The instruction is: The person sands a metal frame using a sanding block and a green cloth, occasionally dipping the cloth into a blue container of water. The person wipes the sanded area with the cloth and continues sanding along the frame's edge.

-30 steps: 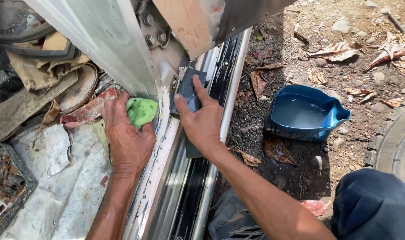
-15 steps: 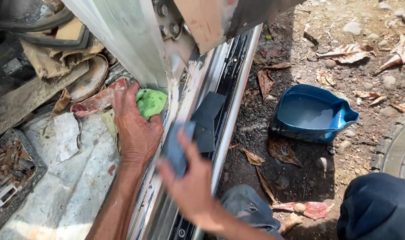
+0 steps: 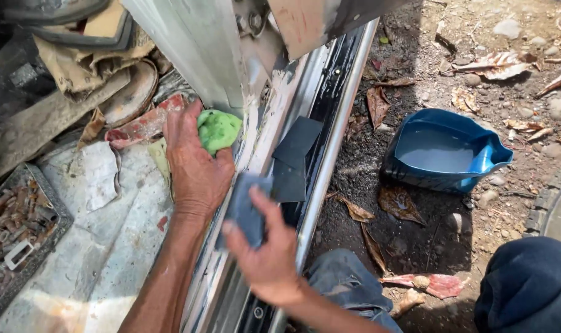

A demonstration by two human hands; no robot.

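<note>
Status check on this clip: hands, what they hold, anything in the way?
Left hand gripping green sponge against door sill. Right hand holding grey sandpaper sheet on sill. Two dark sandpaper pieces lying ahead on the sill.

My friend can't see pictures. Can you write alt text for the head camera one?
Two bare hands work on a vehicle door sill: the left hand grips a green sponge, the right hand holds a grey sanding sheet. A blue basin of water sits on the dirt nearby.

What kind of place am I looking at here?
Probably an outdoor, makeshift car body repair spot: a stripped door sill, bare dirt with dry leaves, and a blue water tub.
</note>
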